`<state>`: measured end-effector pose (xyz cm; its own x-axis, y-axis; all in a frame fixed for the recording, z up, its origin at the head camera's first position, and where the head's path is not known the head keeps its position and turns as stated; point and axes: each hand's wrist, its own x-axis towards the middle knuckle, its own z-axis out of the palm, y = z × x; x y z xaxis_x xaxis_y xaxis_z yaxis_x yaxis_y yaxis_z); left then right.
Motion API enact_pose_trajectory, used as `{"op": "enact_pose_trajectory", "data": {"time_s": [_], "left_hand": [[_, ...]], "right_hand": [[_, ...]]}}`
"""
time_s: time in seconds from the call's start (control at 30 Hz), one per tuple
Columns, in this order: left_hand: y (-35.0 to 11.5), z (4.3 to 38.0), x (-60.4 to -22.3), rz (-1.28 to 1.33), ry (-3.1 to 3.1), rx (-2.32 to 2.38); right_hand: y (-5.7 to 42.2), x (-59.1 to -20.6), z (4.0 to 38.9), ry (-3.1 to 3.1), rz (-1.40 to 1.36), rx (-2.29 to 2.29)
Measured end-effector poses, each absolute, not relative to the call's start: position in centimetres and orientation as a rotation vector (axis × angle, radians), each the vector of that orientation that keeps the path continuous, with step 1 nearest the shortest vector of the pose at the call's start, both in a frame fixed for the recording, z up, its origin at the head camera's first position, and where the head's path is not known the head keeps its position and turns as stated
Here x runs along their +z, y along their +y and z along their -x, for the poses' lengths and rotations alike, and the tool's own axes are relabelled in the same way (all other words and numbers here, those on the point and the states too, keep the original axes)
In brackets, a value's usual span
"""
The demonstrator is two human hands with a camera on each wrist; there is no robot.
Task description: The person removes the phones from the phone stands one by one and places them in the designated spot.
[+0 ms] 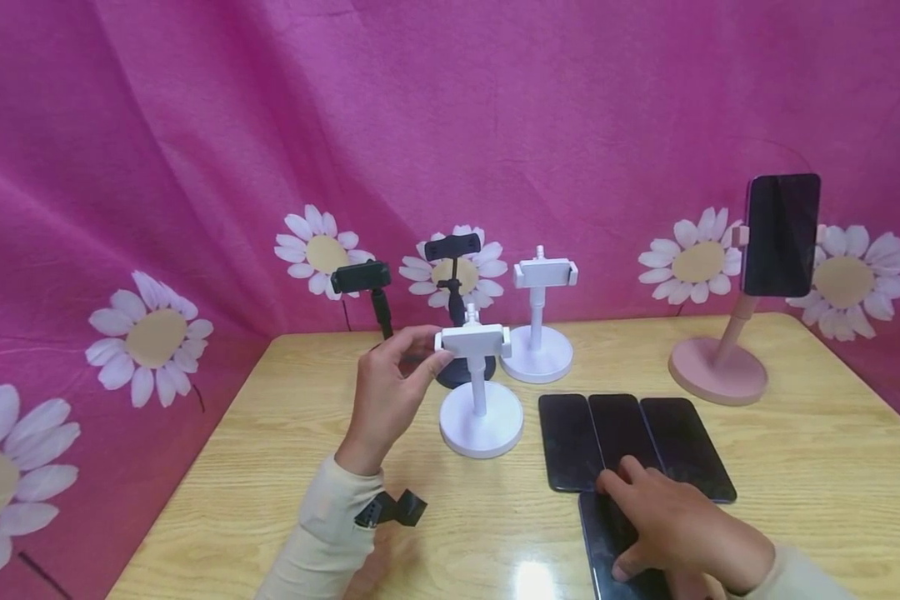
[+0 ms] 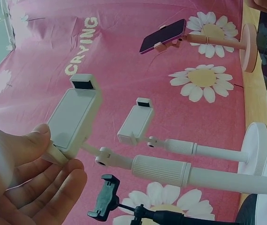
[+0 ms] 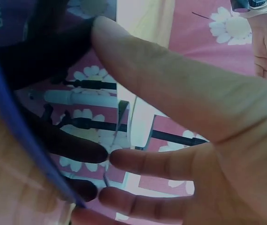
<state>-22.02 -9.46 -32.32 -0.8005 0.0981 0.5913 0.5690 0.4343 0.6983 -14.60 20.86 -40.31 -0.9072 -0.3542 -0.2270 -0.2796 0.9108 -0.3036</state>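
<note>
My left hand (image 1: 393, 387) pinches the left end of the clamp on the front white phone stand (image 1: 472, 342). In the left wrist view, the thumb lies on the end of the stand's clamp (image 2: 72, 122), with the fingers beneath it. My right hand (image 1: 671, 521) rests over the nearest smartphone (image 1: 603, 533), which lies dark on the table. In the right wrist view, the thumb and fingertips touch the glossy screen of that smartphone (image 3: 30, 56), meeting their reflections. Three more dark smartphones (image 1: 624, 429) lie side by side just beyond it.
Behind stand a second white phone stand (image 1: 543, 354) and two black phone stands (image 1: 360, 277) (image 1: 452, 247). At the right, a pink stand (image 1: 720, 371) holds an upright smartphone (image 1: 782, 233). A pink flowered cloth (image 1: 570, 108) hangs behind the wooden table (image 1: 255, 467).
</note>
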Motion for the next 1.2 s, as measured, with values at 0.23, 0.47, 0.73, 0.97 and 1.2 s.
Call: {"op": "enact_pose_trajectory", "data": {"time_s": [0.23, 0.47, 0.73, 0.97, 1.2], "left_hand": [[-9.59, 22.14, -32.29, 0.573, -2.243, -1.359], [-9.63, 22.10, -32.09, 0.591, -2.274, -1.341], [-9.82, 22.17, -32.01, 0.648, -2.269, -1.307], [-10.03, 22.07, -31.96, 0.646, -2.288, -1.317], [-10.13, 22.13, -31.97, 0.667, -2.293, -1.316]], "right_hand": [[20.38, -40.09, 15.00, 2.803, 0.474, -0.307], [20.38, -39.86, 15.24, 2.762, 0.472, -0.302], [20.31, -39.93, 15.26, 2.774, 0.502, -0.307], [20.29, -40.00, 15.29, 2.770, 0.502, -0.320], [20.34, -39.96, 15.11, 2.779, 0.502, -0.314]]}}
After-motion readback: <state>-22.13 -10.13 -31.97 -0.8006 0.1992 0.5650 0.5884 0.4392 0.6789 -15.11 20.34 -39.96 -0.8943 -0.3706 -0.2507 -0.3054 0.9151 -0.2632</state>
